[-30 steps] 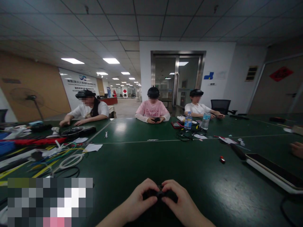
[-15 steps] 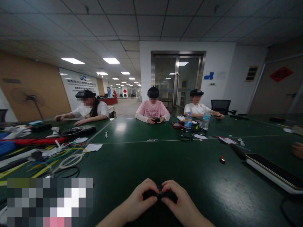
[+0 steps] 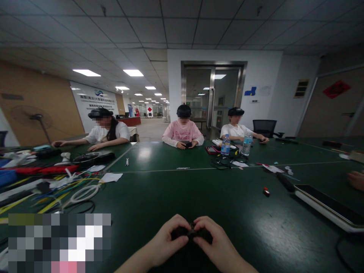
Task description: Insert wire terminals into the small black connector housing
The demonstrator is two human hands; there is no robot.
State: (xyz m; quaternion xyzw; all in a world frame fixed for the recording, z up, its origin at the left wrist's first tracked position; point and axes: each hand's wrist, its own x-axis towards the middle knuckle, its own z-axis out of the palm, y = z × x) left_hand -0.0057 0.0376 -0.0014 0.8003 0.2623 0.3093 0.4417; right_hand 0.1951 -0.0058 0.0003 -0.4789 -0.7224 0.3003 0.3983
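A small black object is held between my two hands near the bottom middle of the head view, low over the green table. My left hand pinches its left side with thumb and index finger. On its right side, the thumb and fingers of my right hand are closed in the same way. The fingertips of both hands nearly meet at its centre. Its details are dark and partly covered by the fingers.
Cables and tools crowd the left side. A tablet-like device and a small red item lie at the right. Bottles stand farther back. Three people sit opposite; another person's hand shows at the right edge.
Both my hands keep their grip on the black object, almost unmoved. The hand of the person at the far left has reached farther left.
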